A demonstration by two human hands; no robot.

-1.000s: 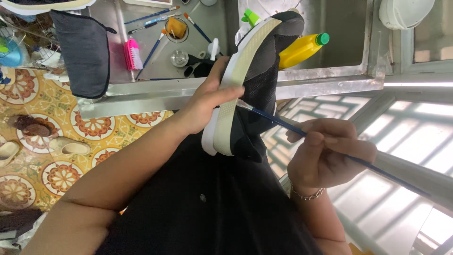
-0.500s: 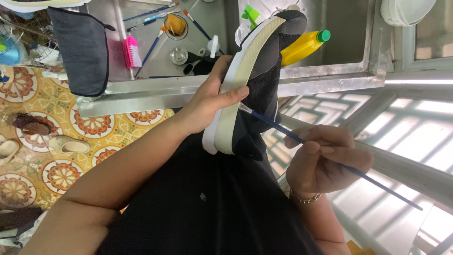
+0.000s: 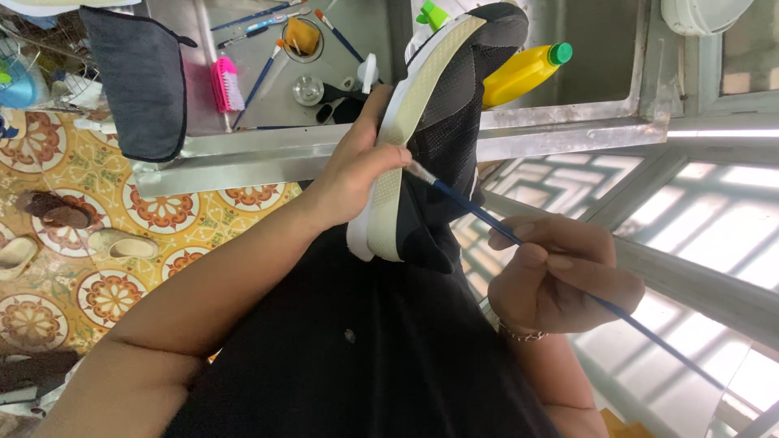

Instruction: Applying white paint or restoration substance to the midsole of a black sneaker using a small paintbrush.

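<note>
The left hand has its grip clamped on a black mesh sneaker, thumb lying across the pale, finely ribbed rubber sole and the fingers wrapped round the far side. The shoe is held sole-up and on edge over the person's lap, its toe pointing away toward the metal desk.

Just right of that grip, the right hand pinches a thin blue-handled paintbrush between thumb and fingertips, closed firmly on the shaft. The whitish bristle tip touches the shoe where sole meets the black fabric upper, right beside the left thumb; the long handle runs back past the right hand. A fine chain bracelet circles that wrist.

Beyond the shoe, on the dull steel desk, lie a pink scrub brush, several more thin brushes, a small round glass jar and a yellow plastic bottle with a green cap. A dark grey cloth pouch hangs over the desk's near edge, left of the grip. Below lies patterned orange floor tile.
</note>
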